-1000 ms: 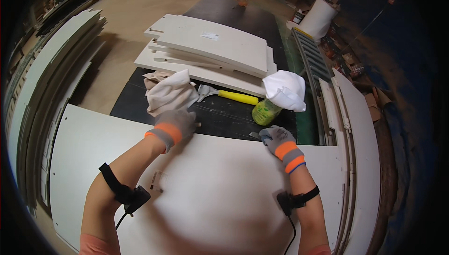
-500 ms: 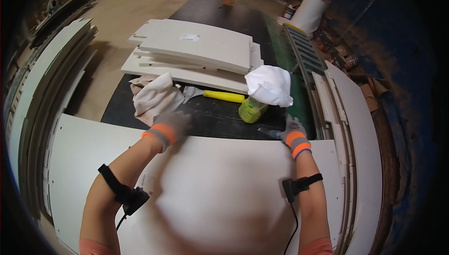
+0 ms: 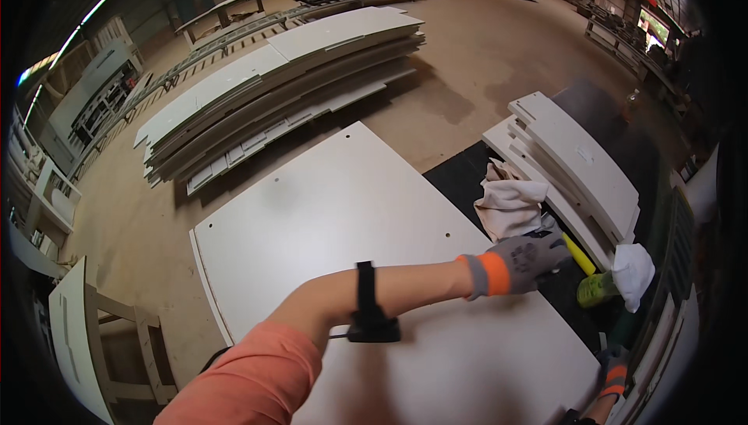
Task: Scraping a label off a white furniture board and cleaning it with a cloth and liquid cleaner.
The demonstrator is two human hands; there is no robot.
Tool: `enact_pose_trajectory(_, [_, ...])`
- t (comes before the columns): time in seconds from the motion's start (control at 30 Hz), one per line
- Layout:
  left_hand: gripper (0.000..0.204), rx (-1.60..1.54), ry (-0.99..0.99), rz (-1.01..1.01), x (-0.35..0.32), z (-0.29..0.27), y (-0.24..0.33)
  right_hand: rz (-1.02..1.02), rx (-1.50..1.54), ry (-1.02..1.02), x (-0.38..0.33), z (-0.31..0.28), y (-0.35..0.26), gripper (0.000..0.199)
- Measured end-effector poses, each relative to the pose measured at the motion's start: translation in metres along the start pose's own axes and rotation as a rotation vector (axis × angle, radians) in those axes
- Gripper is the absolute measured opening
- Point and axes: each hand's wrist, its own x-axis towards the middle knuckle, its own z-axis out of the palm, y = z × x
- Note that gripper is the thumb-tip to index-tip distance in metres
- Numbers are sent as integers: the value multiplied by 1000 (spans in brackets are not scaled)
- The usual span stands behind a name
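My left hand (image 3: 531, 261), in a grey glove with an orange cuff, reaches over the far edge of a large white panel (image 3: 351, 215). Its fingers are apart, beside a scraper with a yellow handle (image 3: 578, 253), and nothing shows in them. My right hand (image 3: 615, 363), gloved alike, is at the panel's right corner, low in the picture. Its fingers are dim and partly hidden. A crumpled pale cloth (image 3: 510, 203) lies beyond my left hand. A green bottle (image 3: 594, 291) with a white cloth (image 3: 633, 273) over its top stands right of the scraper.
A stack of smaller white panels (image 3: 576, 160) rests on the black table surface (image 3: 460, 179) beyond the tools. Farther left, a long pile of boards (image 3: 288, 90) stands on the floor. A wooden frame (image 3: 125, 331) is at the lower left.
The view has swung left, so the panel and both hands appear farther right. The left arm now reaches across the panel. Cloth, scraper and bottle keep their places on the table.
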Motion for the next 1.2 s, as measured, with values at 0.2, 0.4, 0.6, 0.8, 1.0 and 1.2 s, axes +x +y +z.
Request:
enact_pose_trajectory(0.2, [30, -633, 67, -330, -159, -75, 73, -61, 388, 185, -47, -31, 39, 41])
enact_pose_trajectory(0.4, [35, -1022, 247, -813, -322, -91, 173, -36, 1344, -297, -219, -19, -133, 57])
enact_pose_trajectory(0.6, [62, -1211, 485, -949, -395, -86, 271, -627, 1164, -463, -280, 78, -225, 57])
enact_pose_trajectory(0.8, [49, -1128, 618, -1088, -457, -80, 300, 177, 1580, -1287, -385, 97, -300, 52])
enact_pose_trajectory(1.0, [34, -1115, 791, -933, -519, -88, 275, -286, 752, -1250, -474, 99, -393, 42])
enact_pose_trajectory(1.2, [33, -575, 565, -653, -578, -142, 221, -487, 977, -1061, -583, 131, -492, 33])
